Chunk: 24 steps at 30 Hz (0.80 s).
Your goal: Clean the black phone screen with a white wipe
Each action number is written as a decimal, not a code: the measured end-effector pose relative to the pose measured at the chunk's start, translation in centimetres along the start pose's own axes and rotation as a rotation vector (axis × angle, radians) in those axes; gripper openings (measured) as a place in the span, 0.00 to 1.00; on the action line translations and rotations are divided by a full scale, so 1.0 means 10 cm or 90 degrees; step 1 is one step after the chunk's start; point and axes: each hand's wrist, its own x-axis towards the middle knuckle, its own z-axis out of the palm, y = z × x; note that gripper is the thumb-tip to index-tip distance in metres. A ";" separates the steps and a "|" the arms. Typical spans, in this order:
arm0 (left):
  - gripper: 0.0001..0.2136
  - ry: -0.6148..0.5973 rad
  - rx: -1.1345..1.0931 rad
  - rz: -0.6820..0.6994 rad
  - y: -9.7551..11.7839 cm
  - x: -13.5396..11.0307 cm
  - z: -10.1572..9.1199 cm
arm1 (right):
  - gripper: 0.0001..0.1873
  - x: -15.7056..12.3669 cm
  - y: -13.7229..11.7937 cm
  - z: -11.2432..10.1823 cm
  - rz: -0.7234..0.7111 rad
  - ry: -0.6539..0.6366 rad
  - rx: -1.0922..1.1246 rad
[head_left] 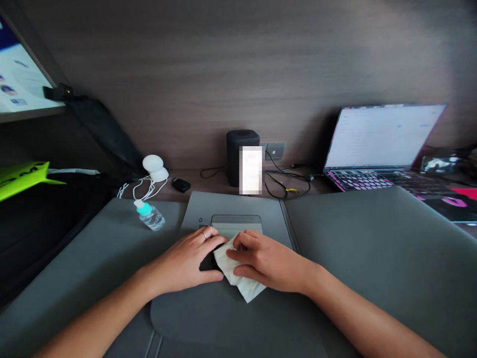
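My right hand [257, 258] sits on the right part of a white tissue [248, 291], fingers curled and thumb drawn in so that they pinch it narrowly, while my left hand [194, 256] is just left of the tissue, shaped in a wide C with fingers and thumb at opposite edges of a black flat object [207, 261], which it seems to hold steady. The relation that matters is that overlap: the tissue lies between my two hands, its upper left end over the right side of the black flat object, its longer direction slanting from there towards me and to the right. My right hand is the nearer to the tissue, my left the nearer to the object, whose own long axis I cannot tell because so much of it is covered. The tissue looks soft, creased and off-white, with a loose corner pointing my way; the object shows only a dark strip. Below the tissue is a grey mat [238, 323]; well to its left stands a clear bottle with a turquoise collar [152, 217], beyond it a black rounded speaker [232, 161], and far to its right an open laptop [380, 141]
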 end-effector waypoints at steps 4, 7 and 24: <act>0.27 -0.004 0.012 -0.004 0.02 0.01 -0.01 | 0.18 -0.01 -0.05 -0.06 0.021 -0.005 0.024; 0.27 -0.007 0.011 -0.004 0.02 0.01 -0.02 | 0.17 -0.01 -0.06 -0.08 0.039 0.000 0.043; 0.27 -0.001 -0.001 0.000 0.04 0.00 -0.03 | 0.20 -0.04 0.06 -0.08 0.017 -0.031 0.023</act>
